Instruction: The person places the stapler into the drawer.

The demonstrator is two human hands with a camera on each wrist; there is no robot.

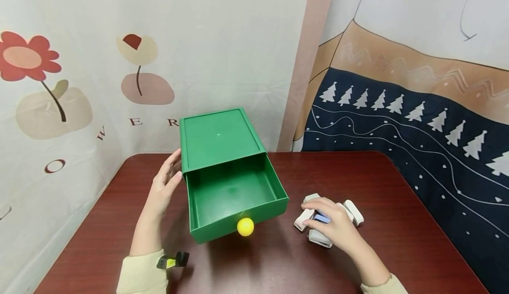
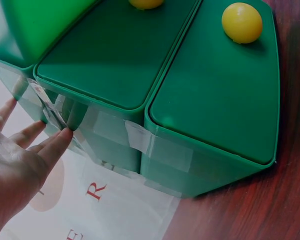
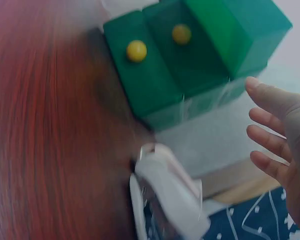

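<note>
A green drawer unit (image 1: pixel 220 137) stands in the middle, its top drawer (image 1: pixel 238 192) pulled out and bare inside, with a yellow knob (image 1: pixel 245 227) on the front. My left hand (image 1: pixel 162 190) is at the unit's left side; in the left wrist view its fairly straight fingertips touch the taped wall (image 2: pixel 100 132). My right hand (image 1: pixel 334 221) hovers over a cluster of small white staplers (image 1: pixel 319 238), thumb and fingers spread around a blue one (image 1: pixel 322 218). In the right wrist view the fingers are apart, and a white stapler (image 3: pixel 170 195) shows below.
Two lower drawers (image 2: pixel 210 95) with yellow knobs are pushed in beneath the top one. Everything stands on a dark red wooden table (image 1: pixel 389 223). Behind hangs a printed curtain (image 1: pixel 238 42), with a dark blue tree-patterned cloth (image 1: pixel 397 130) on the right.
</note>
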